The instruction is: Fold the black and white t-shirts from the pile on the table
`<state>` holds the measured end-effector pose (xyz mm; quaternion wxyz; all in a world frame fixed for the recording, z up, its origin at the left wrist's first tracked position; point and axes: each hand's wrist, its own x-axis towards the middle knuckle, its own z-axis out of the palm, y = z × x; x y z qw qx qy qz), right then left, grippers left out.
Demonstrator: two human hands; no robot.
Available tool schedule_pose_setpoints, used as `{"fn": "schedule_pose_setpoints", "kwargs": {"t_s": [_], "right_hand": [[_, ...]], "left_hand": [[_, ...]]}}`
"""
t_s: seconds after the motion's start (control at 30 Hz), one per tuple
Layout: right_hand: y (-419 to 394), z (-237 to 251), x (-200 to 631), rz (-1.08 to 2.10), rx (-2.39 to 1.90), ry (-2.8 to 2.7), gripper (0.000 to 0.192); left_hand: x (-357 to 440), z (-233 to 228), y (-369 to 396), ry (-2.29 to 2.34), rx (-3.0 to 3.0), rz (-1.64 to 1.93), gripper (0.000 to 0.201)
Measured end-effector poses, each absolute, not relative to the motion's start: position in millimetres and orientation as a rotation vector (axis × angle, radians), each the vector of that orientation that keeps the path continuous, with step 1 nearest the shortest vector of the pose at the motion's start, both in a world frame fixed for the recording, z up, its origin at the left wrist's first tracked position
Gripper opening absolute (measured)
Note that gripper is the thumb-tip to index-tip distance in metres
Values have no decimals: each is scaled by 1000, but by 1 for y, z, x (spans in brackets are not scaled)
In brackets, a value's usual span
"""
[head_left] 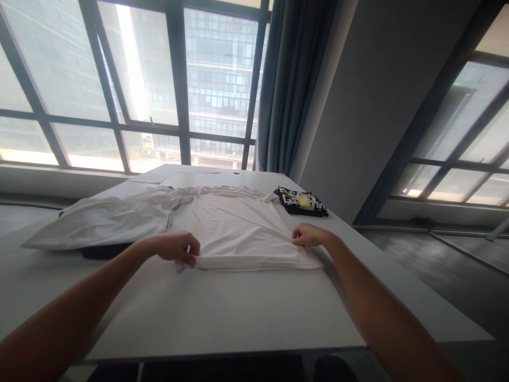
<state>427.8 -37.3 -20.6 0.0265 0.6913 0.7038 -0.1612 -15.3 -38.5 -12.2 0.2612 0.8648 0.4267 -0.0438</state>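
A white T-shirt (238,228) lies spread on the white table (230,313), its hem toward me and its collar end at the far side. Wrinkles run across its lower half. My left hand (177,248) pinches the shirt's near left corner at the hem. On the right side edge, a little above the hem, my right hand (310,234) has its fingers closed on the fabric. The fabric between thumb and fingers is partly hidden on both sides.
Left of the shirt lies a heap of white clothing (115,217) with a dark item (105,251) beneath it. A folded black garment with white and yellow print (302,201) rests at the table's right edge. Windows (220,79) and a curtain (294,85) stand behind.
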Motion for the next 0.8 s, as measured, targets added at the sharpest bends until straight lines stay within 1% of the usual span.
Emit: {"fn": "schedule_pose_setpoints", "kwargs": {"t_s": [0.07, 0.13, 0.2, 0.3, 0.37, 0.47, 0.57, 0.63, 0.7, 0.73, 0.8], "right_hand": [[-44, -15, 436, -791, 2095, 2041, 20], [-48, -11, 444, -952, 2058, 1986, 28], [-48, -11, 447, -958, 2067, 2030, 38], [-39, -19, 441, -730, 2146, 2182, 45], [-31, -27, 435, -545, 2185, 2249, 42], [-25, -33, 428, -466, 2195, 2275, 31], [-30, -29, 427, -630, 2143, 2218, 22], [-37, -22, 427, -841, 2058, 2077, 20], [-43, -16, 429, -1026, 1948, 1950, 22], [-44, -14, 429, -1067, 1920, 1940, 24], [-43, -12, 429, -973, 1976, 2085, 30]], "left_hand": [[-21, -7, -42, 1060, 2247, -259, 35], [-24, -4, -46, 920, 2128, -314, 40], [-23, -3, -47, 847, 2082, -225, 48], [-15, -11, -42, 1001, 2259, 87, 49], [-10, -18, -36, 1156, 2416, 220, 43], [-8, -25, -31, 1233, 2487, 138, 34], [-10, -24, -33, 1221, 2429, 1, 28], [-11, -22, -38, 1213, 2385, -83, 29], [-11, -22, -40, 1165, 2314, -179, 33], [-12, -23, -39, 1128, 2266, -215, 36], [-12, -25, -30, 1097, 2190, -177, 41]]}}
